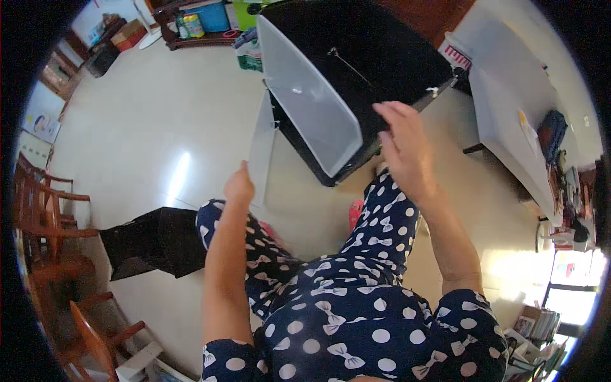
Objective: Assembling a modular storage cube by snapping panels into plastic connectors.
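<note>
Head view, two hands, left hand (238, 186) gripping one translucent panel (261, 153), right hand (402, 141) open

Pale glossy floor (146, 127) spreads around me — a streak of light shines on it. Wooden chairs (48, 216) stand at my left; a grey bench (509, 121) and bright window (573, 286) at my right.

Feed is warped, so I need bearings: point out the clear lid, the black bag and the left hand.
clear lid (305, 105), head view, middle of the panel
black bag (156, 242), head view, its centre
left hand (238, 188), head view, back of the hand
</note>
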A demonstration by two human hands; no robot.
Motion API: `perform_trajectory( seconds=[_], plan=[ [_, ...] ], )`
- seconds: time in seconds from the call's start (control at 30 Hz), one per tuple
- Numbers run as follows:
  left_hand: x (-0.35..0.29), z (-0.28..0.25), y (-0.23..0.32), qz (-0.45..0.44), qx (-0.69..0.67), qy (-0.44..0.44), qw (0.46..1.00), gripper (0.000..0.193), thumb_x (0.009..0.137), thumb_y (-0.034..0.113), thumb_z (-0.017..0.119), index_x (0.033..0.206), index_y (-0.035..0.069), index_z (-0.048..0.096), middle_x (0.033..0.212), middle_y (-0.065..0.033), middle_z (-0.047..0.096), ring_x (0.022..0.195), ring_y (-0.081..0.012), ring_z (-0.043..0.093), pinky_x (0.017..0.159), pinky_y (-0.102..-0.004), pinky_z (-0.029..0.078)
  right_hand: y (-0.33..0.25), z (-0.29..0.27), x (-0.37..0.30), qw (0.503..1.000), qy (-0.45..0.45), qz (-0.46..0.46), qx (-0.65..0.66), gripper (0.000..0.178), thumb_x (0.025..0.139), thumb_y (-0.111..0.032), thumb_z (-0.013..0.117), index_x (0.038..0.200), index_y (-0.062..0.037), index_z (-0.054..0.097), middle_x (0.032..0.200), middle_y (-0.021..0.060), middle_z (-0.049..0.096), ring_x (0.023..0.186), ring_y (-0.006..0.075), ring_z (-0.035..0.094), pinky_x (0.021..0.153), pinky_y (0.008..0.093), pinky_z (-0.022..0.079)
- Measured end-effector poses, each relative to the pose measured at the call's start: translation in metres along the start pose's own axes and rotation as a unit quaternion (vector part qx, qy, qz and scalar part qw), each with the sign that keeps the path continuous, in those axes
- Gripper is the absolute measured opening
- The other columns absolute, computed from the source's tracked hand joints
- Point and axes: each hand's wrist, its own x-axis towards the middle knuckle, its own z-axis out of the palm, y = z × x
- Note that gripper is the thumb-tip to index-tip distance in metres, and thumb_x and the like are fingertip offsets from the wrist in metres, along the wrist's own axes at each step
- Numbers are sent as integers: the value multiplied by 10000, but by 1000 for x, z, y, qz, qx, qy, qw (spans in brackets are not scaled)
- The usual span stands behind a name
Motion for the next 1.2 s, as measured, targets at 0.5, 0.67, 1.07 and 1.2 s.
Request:
perform_trajectory(
  seconds=[0.5,0.67,1.07,1.2],
  plan=[
    [-103,-141,128,411,-398,434,696,601,993,281,539,1494,-9,378,1570,-246,324,1471,-404,279,1196,-489,201,-53,31,27,976,-112,-67,172,536,872,14,555,1400,17,457,1386,265,496,1257,421,523,1043,425,460],
    [-95,-155,115,370,-208,416,804,348,934,219,602,1245,82,674,1509,-183,451,1429,-387,355,1165,-479,264,-66,19,21,969,-151,-62,187,558,874,8,587,1413,13,445,1410,256,499,1302,403,505,1079,427,444],
    [-71,-161,38,158,-247,499,816,301,955,53,606,1247,75,676,1446,-171,518,1353,-313,477,1090,-413,417,-13,-13,29,1000,-3,-11,27,327,886,-116,675,1211,-86,652,1253,112,648,1203,298,585,1105,474,370],
    [-60,-173,17,125,-230,562,784,335,890,28,638,1219,73,686,1451,-198,498,1279,-355,523,1024,-436,456,-13,11,34,992,-92,-65,-54,307,867,-222,717,1155,-125,675,1174,67,678,1168,264,597,1162,546,244]
  ],
)
